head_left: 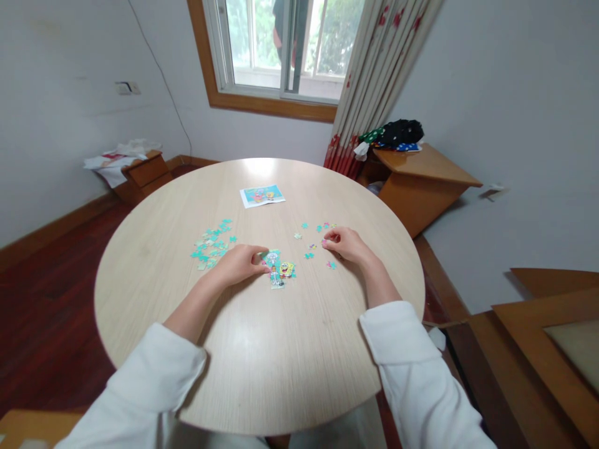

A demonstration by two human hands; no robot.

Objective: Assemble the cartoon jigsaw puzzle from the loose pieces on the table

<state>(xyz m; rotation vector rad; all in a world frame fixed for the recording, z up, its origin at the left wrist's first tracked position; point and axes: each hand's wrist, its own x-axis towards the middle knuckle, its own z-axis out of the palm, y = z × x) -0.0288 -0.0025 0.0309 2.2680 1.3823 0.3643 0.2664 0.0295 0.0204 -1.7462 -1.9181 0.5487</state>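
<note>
A partly joined jigsaw puzzle (275,270) lies flat near the middle of the round table, showing a pale blue-green cartoon figure beside a yellow square one. At its left edge, my left hand (239,264) grips it between thumb and forefinger. My right hand (349,244) is to the right of it, fingertips closed on a small pink puzzle piece (324,244) at the tabletop. Around that hand lie several loose pieces, among them a blue-green piece (309,255) and a pink and blue piece (331,265). The curled fingers hide part of the held piece.
Beyond my left hand spreads a pile of mostly turquoise puzzle pieces (210,245). A picture sheet (262,196) lies farther back on the table (243,349). Past the table stand a wooden cabinet (421,168) with cloths on top and a curtain (369,68) beside the window.
</note>
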